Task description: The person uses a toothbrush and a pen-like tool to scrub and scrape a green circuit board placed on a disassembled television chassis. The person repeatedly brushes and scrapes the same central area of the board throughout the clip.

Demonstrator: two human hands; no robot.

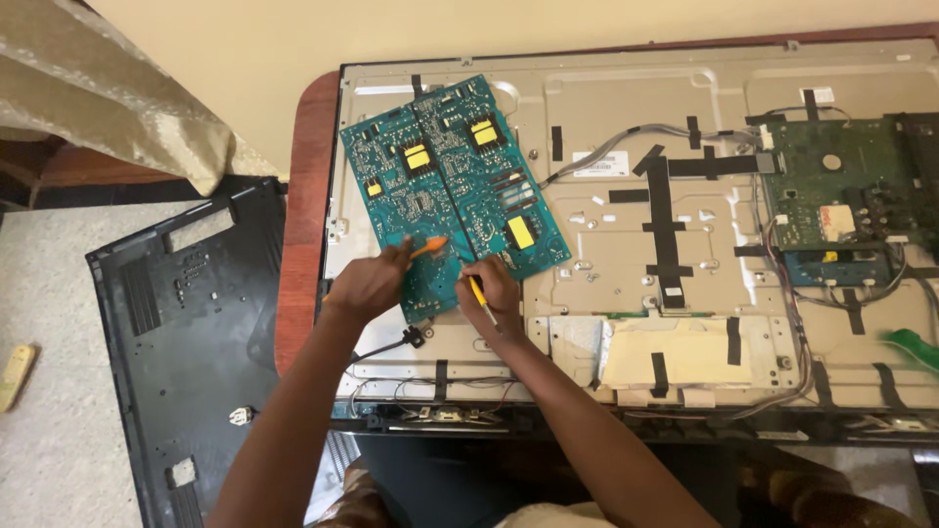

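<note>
white rectangular label (601,163) on the metal back panel (626,235)

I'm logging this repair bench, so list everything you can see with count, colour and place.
circuit board: one, teal, lying tilted on the left of the panel
metal panel: one, grey, across the table
green board: one, right side of the panel
black tape strips: several, panel centre
back cover: one, black, on the floor at left
curtain: one, beige, top left
left hand: grip on an orange-handled tool
right hand: grip on a yellow-handled tool
</note>
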